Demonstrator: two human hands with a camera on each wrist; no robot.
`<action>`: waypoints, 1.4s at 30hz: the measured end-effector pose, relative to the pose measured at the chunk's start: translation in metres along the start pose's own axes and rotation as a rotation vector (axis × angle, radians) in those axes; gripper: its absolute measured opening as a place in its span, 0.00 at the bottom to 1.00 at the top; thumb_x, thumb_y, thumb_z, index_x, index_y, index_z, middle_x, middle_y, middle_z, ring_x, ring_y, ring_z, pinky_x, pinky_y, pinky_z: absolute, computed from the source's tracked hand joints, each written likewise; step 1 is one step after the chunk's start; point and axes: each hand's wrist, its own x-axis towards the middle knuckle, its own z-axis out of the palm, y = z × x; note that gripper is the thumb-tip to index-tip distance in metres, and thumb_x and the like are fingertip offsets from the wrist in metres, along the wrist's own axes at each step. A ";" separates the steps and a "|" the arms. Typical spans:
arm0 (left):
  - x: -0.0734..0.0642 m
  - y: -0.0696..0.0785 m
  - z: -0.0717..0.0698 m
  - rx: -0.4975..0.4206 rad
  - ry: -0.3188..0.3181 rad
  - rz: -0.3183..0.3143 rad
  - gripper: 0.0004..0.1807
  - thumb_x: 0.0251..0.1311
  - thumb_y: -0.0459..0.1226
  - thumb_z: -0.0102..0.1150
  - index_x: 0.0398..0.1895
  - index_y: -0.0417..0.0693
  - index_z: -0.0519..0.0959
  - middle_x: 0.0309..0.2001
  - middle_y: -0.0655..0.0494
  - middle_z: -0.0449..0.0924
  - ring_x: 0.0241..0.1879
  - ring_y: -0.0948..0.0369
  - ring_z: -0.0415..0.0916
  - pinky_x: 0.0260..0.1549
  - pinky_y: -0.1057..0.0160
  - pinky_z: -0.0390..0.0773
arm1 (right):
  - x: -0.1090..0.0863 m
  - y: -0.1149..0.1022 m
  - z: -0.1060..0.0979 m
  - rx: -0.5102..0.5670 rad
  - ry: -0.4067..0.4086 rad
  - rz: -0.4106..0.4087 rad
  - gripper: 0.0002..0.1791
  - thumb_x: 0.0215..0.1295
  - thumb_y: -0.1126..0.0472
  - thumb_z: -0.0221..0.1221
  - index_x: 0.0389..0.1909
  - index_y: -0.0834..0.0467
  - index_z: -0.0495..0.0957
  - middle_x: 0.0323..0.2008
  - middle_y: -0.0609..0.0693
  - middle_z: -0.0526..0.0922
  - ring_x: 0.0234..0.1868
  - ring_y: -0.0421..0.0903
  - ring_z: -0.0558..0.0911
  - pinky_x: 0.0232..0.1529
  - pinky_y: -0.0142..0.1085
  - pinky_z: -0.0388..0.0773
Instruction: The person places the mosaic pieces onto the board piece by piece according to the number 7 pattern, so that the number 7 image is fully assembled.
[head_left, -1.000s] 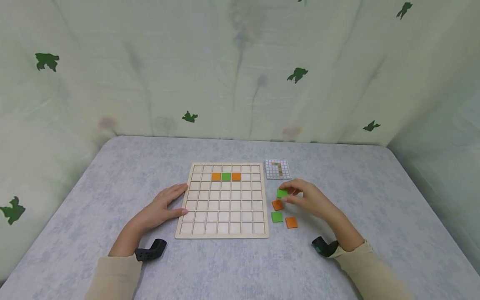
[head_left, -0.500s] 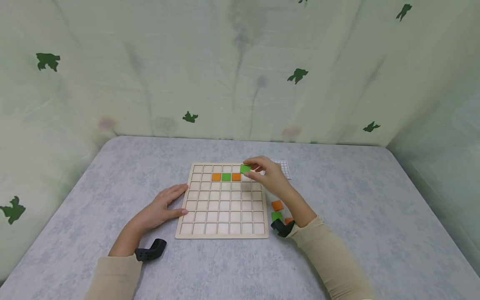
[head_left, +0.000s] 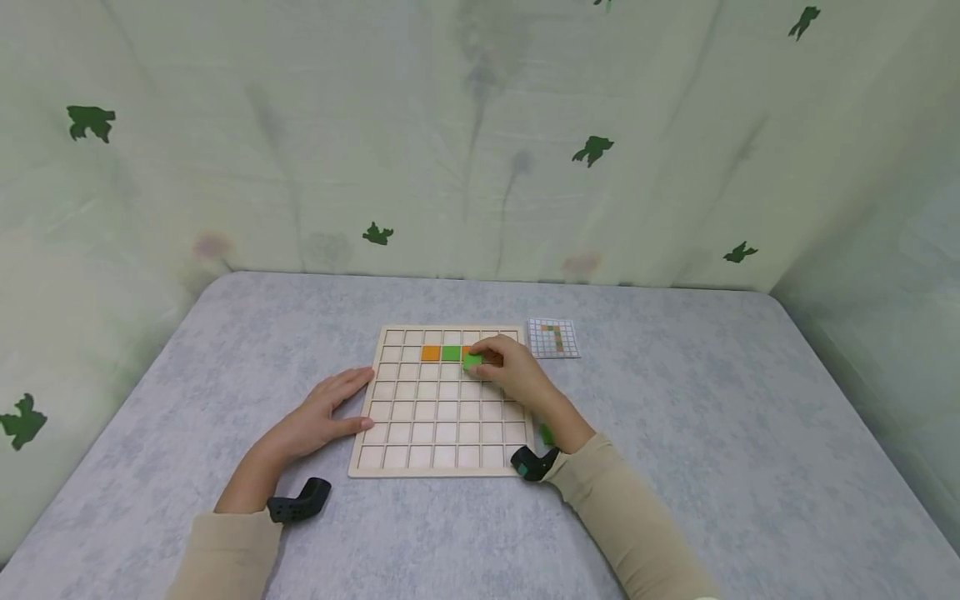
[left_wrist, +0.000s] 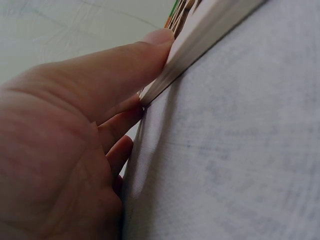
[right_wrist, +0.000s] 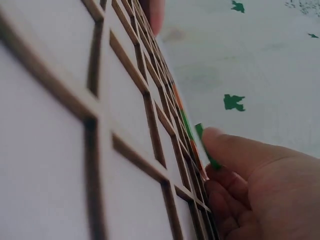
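Since half second ago, right hand [head_left: 517, 371] has shifted pinched green tile [head_left: 472, 362] leftward and nearer, now just below frame center, overlapping row's right-hand orange tile [head_left: 466, 350]. Right wrist view shows me held tile apart from wooden grid board [head_left: 424, 432]; I judge it unplaced. Left hand [head_left: 318, 421] stays put, extended fingers touching board's left edge. Pattern card [head_left: 553, 338], right of center, reappears fully.

Three green tiles [head_left: 471, 362] show, one gripped. Near the grip lie two orange tiles [head_left: 431, 353], one gridded board [head_left: 425, 411], one pattern card [head_left: 553, 339].
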 end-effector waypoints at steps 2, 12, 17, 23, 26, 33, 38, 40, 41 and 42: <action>0.000 0.000 0.000 -0.004 -0.001 0.000 0.44 0.53 0.49 0.61 0.68 0.43 0.53 0.67 0.39 0.45 0.65 0.40 0.35 0.55 0.36 0.39 | 0.000 0.002 0.001 -0.032 -0.016 0.006 0.13 0.56 0.58 0.62 0.43 0.54 0.80 0.41 0.44 0.75 0.42 0.39 0.73 0.44 0.33 0.71; 0.000 -0.001 0.001 -0.022 0.000 -0.004 0.44 0.52 0.49 0.61 0.68 0.43 0.53 0.68 0.39 0.45 0.65 0.40 0.35 0.55 0.36 0.39 | -0.001 -0.001 0.000 -0.063 -0.088 0.008 0.16 0.55 0.59 0.63 0.45 0.55 0.79 0.41 0.46 0.73 0.44 0.41 0.71 0.48 0.35 0.68; 0.000 -0.001 0.002 -0.034 -0.001 -0.003 0.44 0.52 0.49 0.61 0.68 0.42 0.53 0.68 0.39 0.45 0.65 0.40 0.35 0.55 0.36 0.39 | -0.004 -0.006 -0.011 -0.012 -0.077 0.004 0.22 0.56 0.59 0.62 0.53 0.56 0.74 0.47 0.49 0.74 0.48 0.44 0.72 0.48 0.35 0.69; 0.000 -0.001 0.001 -0.016 0.004 0.010 0.44 0.52 0.49 0.61 0.68 0.42 0.53 0.67 0.39 0.45 0.65 0.40 0.36 0.55 0.36 0.39 | -0.015 -0.020 -0.039 0.033 -0.044 -0.075 0.25 0.58 0.58 0.61 0.57 0.58 0.71 0.51 0.55 0.72 0.51 0.51 0.71 0.51 0.41 0.67; -0.001 -0.001 0.001 -0.010 0.010 0.027 0.43 0.52 0.48 0.61 0.68 0.41 0.53 0.67 0.38 0.46 0.65 0.40 0.36 0.55 0.36 0.40 | -0.025 -0.021 -0.053 0.015 -0.031 -0.102 0.26 0.56 0.56 0.61 0.57 0.57 0.70 0.52 0.54 0.72 0.52 0.53 0.71 0.52 0.44 0.67; -0.001 -0.002 0.001 -0.020 0.010 0.024 0.44 0.53 0.48 0.61 0.68 0.41 0.53 0.67 0.38 0.45 0.65 0.40 0.36 0.54 0.35 0.40 | -0.053 -0.009 -0.077 -0.049 -0.055 -0.081 0.26 0.56 0.59 0.62 0.57 0.58 0.70 0.53 0.50 0.72 0.51 0.54 0.71 0.52 0.46 0.66; -0.001 -0.002 0.001 -0.010 0.007 0.025 0.44 0.53 0.48 0.61 0.68 0.42 0.53 0.67 0.39 0.46 0.65 0.40 0.36 0.54 0.36 0.40 | -0.071 0.007 -0.084 -0.062 -0.114 -0.056 0.25 0.56 0.62 0.62 0.56 0.59 0.70 0.52 0.54 0.73 0.51 0.54 0.71 0.51 0.46 0.67; -0.001 -0.002 0.001 -0.005 0.008 0.030 0.43 0.53 0.48 0.61 0.68 0.41 0.53 0.67 0.38 0.46 0.65 0.40 0.36 0.54 0.35 0.40 | -0.076 0.014 -0.086 -0.071 -0.142 -0.025 0.24 0.56 0.63 0.62 0.55 0.59 0.71 0.51 0.53 0.73 0.50 0.52 0.72 0.51 0.45 0.67; -0.001 -0.002 0.001 -0.003 0.008 0.029 0.43 0.53 0.48 0.61 0.68 0.41 0.53 0.67 0.39 0.46 0.65 0.40 0.36 0.54 0.36 0.40 | -0.078 0.017 -0.086 -0.075 -0.159 -0.013 0.24 0.55 0.63 0.62 0.55 0.59 0.72 0.51 0.53 0.74 0.49 0.51 0.72 0.51 0.45 0.67; -0.001 -0.001 0.001 -0.004 0.008 0.027 0.43 0.53 0.48 0.61 0.68 0.41 0.53 0.67 0.39 0.46 0.65 0.40 0.36 0.54 0.36 0.40 | -0.080 0.021 -0.086 -0.081 -0.180 -0.005 0.23 0.55 0.63 0.62 0.54 0.59 0.72 0.50 0.52 0.74 0.49 0.51 0.72 0.51 0.45 0.67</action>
